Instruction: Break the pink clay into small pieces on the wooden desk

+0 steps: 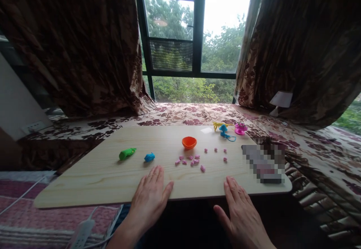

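My left hand (150,192) lies flat on the front edge of the wooden tabletop (93,181), fingers stretched out and holding nothing. Across from it, my right hand (239,204) rests at the same edge, palm down, its thumb spread below the edge. Just beyond my left fingertips is a small blue toy figure (149,157). A green toy (127,154) lies further left. Several small pink pieces (202,168) are scattered between and beyond my hands. Behind them stands an orange bowl (189,142), whose inside I see only in part.
Toward the back right lie a blue mushroom-shaped toy (223,128) with a loop, a yellow toy (217,125) and a pink toy (240,129). A pixelated dark object (263,164) is at the right edge. A power strip (81,232) sits lower left; a lamp (281,99) stands behind.
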`<state>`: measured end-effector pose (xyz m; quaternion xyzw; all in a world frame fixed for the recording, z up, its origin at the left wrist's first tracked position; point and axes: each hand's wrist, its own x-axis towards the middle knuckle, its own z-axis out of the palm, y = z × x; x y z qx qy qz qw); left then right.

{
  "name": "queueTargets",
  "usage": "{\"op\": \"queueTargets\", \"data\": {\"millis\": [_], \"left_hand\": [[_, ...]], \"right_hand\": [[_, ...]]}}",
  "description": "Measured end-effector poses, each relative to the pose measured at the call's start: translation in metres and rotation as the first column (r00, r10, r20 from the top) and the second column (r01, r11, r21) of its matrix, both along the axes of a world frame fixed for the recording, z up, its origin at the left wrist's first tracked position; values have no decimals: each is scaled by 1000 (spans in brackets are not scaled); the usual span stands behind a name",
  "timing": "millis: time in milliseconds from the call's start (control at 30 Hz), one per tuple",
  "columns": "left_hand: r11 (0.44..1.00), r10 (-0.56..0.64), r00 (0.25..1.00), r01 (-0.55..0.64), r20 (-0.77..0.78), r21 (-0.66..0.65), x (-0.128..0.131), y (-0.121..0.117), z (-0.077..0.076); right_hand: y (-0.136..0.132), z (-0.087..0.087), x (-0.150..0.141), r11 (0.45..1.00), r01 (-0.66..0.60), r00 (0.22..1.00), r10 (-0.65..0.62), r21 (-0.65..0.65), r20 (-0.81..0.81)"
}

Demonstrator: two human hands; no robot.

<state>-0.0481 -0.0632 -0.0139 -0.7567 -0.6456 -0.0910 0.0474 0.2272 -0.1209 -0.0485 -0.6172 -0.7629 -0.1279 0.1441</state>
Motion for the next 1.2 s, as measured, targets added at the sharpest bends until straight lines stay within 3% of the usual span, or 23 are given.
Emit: {"op": "queueTargets", "data": {"millis": [167, 267, 400, 500, 667, 833, 967, 1100, 1200], "left_hand": [[998, -57, 998, 57, 33, -4, 22, 13, 5], [1000, -4, 1000, 5, 15, -12, 6, 15, 7], [1000, 28, 999, -28, -17, 9, -11, -5, 1], [1000, 7, 1000, -7, -11, 19, 4, -12, -1], [998, -63, 997, 64, 38, -17, 29, 13, 5], [1000, -6, 998, 7, 55, -10, -5, 23, 0], [998, -61, 995, 59, 83, 24, -36, 16, -3], [993, -63, 992, 51, 114, 104, -42, 19, 8], [990, -47, 991, 30, 122, 138, -35, 23, 18]], "right_hand": [[21, 13, -17, 997, -39, 999, 38, -59, -20], [27, 14, 2, 999, 18, 999, -19, -47, -30], [6, 2, 17, 999, 41, 999, -40, 20, -18], [-1, 1, 0, 1000, -22, 1000, 22, 3, -12], [26, 19, -23, 993, -67, 997, 64, -94, -31], [31, 21, 17, 996, 43, 998, -46, -78, -32], [19, 12, 52, 997, -42, 999, 39, -67, -35], [21, 12, 66, 998, -62, 993, 59, -26, -101], [25, 23, 63, 999, -49, 985, 51, 16, -163]]}}
